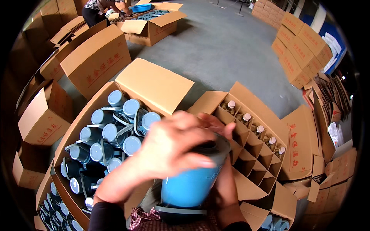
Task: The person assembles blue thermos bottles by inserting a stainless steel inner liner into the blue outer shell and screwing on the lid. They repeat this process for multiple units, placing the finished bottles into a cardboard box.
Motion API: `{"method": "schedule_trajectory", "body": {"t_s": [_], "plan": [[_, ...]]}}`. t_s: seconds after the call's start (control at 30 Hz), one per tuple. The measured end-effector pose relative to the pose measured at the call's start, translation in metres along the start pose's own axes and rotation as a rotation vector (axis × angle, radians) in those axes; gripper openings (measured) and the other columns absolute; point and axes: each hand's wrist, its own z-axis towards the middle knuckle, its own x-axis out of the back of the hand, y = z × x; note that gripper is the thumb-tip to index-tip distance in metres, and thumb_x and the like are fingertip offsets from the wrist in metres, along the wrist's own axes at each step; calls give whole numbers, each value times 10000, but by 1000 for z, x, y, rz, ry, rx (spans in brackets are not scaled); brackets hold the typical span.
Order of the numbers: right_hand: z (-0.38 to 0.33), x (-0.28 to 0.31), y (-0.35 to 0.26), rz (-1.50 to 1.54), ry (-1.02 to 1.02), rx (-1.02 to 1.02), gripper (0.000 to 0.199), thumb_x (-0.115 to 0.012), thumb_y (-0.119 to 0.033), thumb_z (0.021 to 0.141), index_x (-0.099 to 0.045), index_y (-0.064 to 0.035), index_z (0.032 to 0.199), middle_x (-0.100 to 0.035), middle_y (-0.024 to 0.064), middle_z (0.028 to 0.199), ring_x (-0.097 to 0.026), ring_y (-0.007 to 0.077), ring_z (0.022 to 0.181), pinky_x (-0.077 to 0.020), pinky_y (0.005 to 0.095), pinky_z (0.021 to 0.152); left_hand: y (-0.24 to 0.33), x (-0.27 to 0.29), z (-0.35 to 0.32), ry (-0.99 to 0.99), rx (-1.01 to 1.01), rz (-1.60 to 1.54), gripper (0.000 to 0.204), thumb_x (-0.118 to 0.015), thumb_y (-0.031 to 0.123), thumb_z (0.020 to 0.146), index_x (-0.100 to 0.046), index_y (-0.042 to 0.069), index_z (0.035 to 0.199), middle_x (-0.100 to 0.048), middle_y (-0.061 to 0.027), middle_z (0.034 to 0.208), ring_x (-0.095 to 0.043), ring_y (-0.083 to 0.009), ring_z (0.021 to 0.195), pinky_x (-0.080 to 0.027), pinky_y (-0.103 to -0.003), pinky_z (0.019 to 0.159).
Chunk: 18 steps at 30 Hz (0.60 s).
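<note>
A blue thermos flask (pixel 185 190) stands nearly upright in front of my body, slightly tilted. Its top has a grey collar with a dark opening, and a grey-rimmed black part is at its lower end. Slightly blurred, my left hand (pixel 173 144) reaches across the top with bent fingers on the collar. My right hand (pixel 225 173) wraps the far right side of the flask, its fingertips showing beyond the top. To the left, a large open carton (pixel 83 111) holds many blue-grey flasks with round ends and handles. At right, glass bottles (pixel 246 118) with pale tops stand in a divided carton (pixel 275 173).
Another carton of flasks (pixel 58 208) is at lower left, and one (pixel 275 221) at lower right. Closed cartons (pixel 96 61) line the left; more are stacked (pixel 300 50) at right. A person (pixel 101 9) works at a far open carton (pixel 154 32) with a blue basin (pixel 141 7).
</note>
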Motion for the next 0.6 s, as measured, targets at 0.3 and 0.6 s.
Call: {"method": "schedule_trajectory", "body": {"t_s": [0.3, 0.6], "plan": [[1, -2, -42, -803, -460, 327, 802, -278, -598, 935, -690, 87, 870, -686, 237, 944, -632, 371, 1000, -405, 472, 959, -29, 6, -33, 40, -79, -509, 297, -639, 295, 818, -714, 9, 842, -675, -103, 928, -586, -231, 865, -453, -355, 807], [-30, -128, -118, -1212, -378, -272, 335, -649, -28, 719, -666, 66, 1041, -696, 184, 954, -659, 223, 911, -510, 314, 848, -26, -121, -102, 167, 747, -1240, 461, -483, 302, 957, -532, -40, 1261, -578, -107, 1252, -540, -188, 1117, -432, -332, 980]]}}
